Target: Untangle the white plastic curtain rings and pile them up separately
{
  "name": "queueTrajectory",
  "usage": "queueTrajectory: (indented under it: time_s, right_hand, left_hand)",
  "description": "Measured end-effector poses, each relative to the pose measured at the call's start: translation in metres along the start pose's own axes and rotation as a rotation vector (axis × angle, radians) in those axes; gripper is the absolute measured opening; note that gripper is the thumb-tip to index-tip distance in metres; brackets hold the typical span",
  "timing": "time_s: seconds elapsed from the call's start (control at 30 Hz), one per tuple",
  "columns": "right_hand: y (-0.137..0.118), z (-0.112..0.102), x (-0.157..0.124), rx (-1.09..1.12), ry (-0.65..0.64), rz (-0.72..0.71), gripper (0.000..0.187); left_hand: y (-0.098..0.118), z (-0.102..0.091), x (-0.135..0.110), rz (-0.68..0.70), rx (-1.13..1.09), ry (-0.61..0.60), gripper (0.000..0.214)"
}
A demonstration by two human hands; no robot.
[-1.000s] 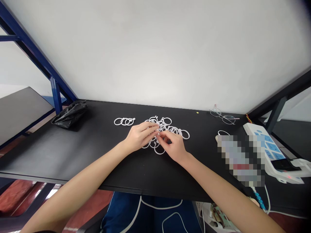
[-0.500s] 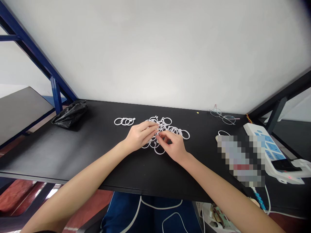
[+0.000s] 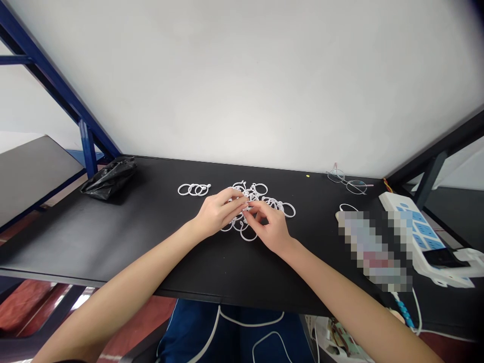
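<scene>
1. Clock centred on the pile, 12 toward the white wall (image 3: 242,91). Pile of thin white rings with small eyelets (image 3: 251,194), plastic by appearance, lies overlapping on the flat black surface (image 3: 113,227), partly hidden under both hands.
2. Left hand (image 3: 217,210): enters from 8 o'clock, palm down over the pile's near-left part. Fingers together and bent, tips among the rings; cannot tell whether they grip one.
3. Right hand (image 3: 273,224): enters from 4 o'clock. Thumb and index finger brought close together, tips just beside the left fingertips; cannot tell if a ring is pinched between them.
4. Pile edges: single loops protrude at 1, 3 and 6 o'clock.
5. Short row of overlapping white rings (image 3: 195,190): between 9 and 10 o'clock, apart from the pile.
6. Crumpled black plastic bag (image 3: 108,180): same bearing, farther out, at the surface's left end.
7. Thin-framed eyeglasses with clear round lenses (image 3: 345,181): between 2 and 3 o'clock, near the wall.
8. Pixelated oblong object (image 3: 372,252): between 3 and 4 o'clock, details obscured.
9. White power strip with blue socket panels (image 3: 424,229): 3 o'clock, beyond that object.
</scene>
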State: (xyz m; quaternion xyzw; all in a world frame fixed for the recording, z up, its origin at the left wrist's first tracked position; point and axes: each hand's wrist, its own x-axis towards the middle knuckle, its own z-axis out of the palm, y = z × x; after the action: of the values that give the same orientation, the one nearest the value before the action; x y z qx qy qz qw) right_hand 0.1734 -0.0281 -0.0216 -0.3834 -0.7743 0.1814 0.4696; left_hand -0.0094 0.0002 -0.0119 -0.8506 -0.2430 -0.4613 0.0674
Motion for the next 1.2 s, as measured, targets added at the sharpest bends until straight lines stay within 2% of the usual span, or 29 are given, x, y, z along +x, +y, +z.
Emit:
queueTrajectory:
  time_s: [0.23,0.53,0.77,1.07,1.2]
  right_hand:
    - [0.0005,0.0001,0.0,-0.009,-0.006,-0.002,0.01]
    - [0.0004,-0.0003,0.0006,0.001,-0.005,-0.015,0.013]
    - [0.0005,0.0002,-0.0002,-0.002,-0.001,-0.042,0.012]
    - [0.0021,0.0002,-0.0017,0.044,0.017,-0.044,0.016]
    - [0.0033,0.0003,-0.0014,0.037,0.045,-0.046,0.013]
  left_hand:
    - [0.0014,0.0001,0.0002,-0.015,0.013,-0.013,0.017]
    - [0.0005,0.0004,0.0,0.033,0.018,0.006,0.014]
    - [-0.0017,0.0014,-0.0042,0.066,-0.065,-0.014,0.015]
    - [0.0025,0.0028,-0.0034,0.106,-0.069,0.081,0.014]
    - [0.0039,0.0032,-0.0044,0.11,-0.085,0.061,0.02]
